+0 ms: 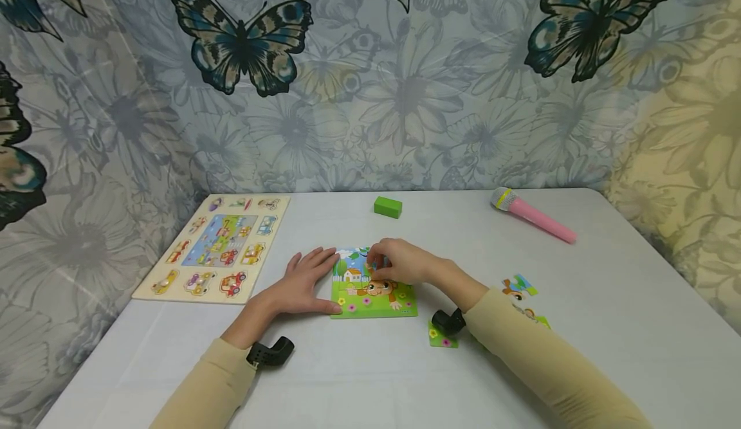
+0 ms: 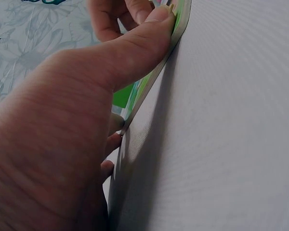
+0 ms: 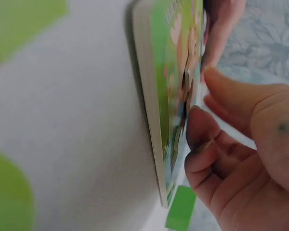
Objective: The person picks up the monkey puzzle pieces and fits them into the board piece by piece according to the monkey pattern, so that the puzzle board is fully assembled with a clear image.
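Observation:
A picture puzzle (image 1: 370, 303) with a cartoon monkey, a house and flowers lies on the white table. My left hand (image 1: 307, 285) rests at its left side, fingers spread, the thumb on its lower left corner. In the left wrist view that thumb (image 2: 139, 50) presses on the board's edge. Above the upper part of the puzzle, my right hand (image 1: 405, 262) has curled fingers and pinches at a puzzle piece (image 3: 187, 91), mostly hidden by the hand. Dark gaps show around that piece in the right wrist view.
Loose puzzle pieces lie right of the board: a blue and brown piece (image 1: 520, 286), another partly behind the right sleeve, and a green flowered piece (image 1: 443, 341) beside the wristband. A wooden vehicle puzzle board (image 1: 179, 273) lies left, a green block (image 1: 388, 207) behind, a pink toy microphone (image 1: 541, 218) far right.

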`<state>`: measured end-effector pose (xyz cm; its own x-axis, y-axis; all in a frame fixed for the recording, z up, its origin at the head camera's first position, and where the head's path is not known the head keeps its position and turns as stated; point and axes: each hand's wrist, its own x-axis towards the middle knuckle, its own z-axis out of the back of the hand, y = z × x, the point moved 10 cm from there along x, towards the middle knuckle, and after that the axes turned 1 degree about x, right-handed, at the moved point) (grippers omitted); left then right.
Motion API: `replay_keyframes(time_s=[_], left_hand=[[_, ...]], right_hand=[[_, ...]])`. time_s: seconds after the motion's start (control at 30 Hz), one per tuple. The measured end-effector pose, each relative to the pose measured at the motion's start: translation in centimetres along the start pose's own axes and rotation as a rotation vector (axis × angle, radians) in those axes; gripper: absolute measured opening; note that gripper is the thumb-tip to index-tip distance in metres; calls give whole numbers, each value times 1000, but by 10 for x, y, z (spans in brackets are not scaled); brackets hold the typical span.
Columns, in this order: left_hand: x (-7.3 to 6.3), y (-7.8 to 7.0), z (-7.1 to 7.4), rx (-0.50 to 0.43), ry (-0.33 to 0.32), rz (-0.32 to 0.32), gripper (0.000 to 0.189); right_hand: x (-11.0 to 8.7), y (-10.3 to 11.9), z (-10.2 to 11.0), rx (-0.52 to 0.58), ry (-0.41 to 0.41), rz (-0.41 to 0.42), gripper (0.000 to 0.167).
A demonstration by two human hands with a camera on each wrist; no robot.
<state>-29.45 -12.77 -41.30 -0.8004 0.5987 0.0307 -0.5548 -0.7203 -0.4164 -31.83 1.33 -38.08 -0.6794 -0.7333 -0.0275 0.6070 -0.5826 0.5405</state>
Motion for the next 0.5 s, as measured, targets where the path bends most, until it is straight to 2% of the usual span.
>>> replay_keyframes(time_s=[0.13, 0.3, 0.5], left_hand=[[0, 0, 1, 7, -7, -4, 104], [0, -1, 0, -4, -4, -7, 104], [0, -3, 1, 1, -5, -10, 104]], right_hand=[[-2, 8, -6, -41, 38, 3, 23], [0, 6, -11, -80, 60, -53, 28], [1, 7, -13, -84, 69, -78, 28]])
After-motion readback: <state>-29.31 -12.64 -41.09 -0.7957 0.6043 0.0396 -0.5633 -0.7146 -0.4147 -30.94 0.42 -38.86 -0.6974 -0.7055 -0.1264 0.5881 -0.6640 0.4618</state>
